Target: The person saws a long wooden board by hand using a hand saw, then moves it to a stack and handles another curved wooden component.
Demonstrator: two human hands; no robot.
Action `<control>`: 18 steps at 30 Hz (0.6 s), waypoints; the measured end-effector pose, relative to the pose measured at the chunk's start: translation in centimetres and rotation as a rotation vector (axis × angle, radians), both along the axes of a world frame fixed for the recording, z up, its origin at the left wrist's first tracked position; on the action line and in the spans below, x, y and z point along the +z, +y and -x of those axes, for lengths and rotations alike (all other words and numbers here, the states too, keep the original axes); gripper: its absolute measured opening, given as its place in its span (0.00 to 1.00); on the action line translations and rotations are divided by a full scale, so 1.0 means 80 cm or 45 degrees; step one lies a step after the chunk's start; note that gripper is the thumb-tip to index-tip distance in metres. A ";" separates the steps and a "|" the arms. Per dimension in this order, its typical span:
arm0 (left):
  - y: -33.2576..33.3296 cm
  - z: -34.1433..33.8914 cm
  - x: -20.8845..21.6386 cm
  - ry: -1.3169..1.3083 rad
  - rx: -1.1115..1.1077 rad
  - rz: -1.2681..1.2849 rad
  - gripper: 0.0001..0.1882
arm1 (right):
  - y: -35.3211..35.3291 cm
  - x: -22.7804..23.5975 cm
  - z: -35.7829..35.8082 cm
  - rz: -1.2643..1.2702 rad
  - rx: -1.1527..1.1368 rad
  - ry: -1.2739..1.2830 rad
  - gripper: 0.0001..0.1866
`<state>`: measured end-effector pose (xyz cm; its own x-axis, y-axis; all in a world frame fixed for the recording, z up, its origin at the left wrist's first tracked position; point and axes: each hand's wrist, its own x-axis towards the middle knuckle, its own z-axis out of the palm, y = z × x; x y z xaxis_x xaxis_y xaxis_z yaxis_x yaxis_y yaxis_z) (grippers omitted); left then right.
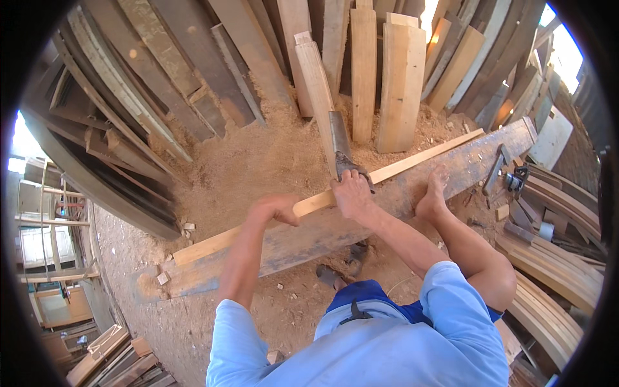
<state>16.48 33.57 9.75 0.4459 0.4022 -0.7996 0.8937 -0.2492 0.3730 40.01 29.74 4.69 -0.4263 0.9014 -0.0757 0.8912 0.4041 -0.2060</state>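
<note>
A long, pale wooden strip (425, 153) lies lengthwise along a low, worn plank bench (290, 242). My left hand (276, 209) is closed over the strip, left of the middle. My right hand (352, 192) grips the dark handle of a handsaw (340, 134). Its grey blade points away from me and crosses the strip near my knuckles; whether the teeth are in the wood I cannot tell. My bare right foot (433, 193) rests on the bench, close to the strip.
Many boards (401, 84) lean upright along the far side. Sawdust (245, 164) covers the ground before them. A hammer (495, 169) and a hand plane (516, 178) lie by the bench's right end. Stacked timber (548, 271) sits at the right, and a wood block (162, 278) at the bench's left end.
</note>
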 end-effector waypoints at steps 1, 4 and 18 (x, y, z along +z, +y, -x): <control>0.002 -0.005 0.021 0.087 -0.029 0.043 0.40 | 0.003 0.005 -0.001 -0.005 0.011 -0.015 0.15; 0.002 -0.010 0.045 0.120 -0.039 0.054 0.40 | 0.009 0.019 -0.003 -0.108 0.095 -0.032 0.11; -0.226 0.263 0.201 -0.732 1.146 -2.020 0.23 | 0.000 0.114 -0.083 -0.273 0.047 0.159 0.12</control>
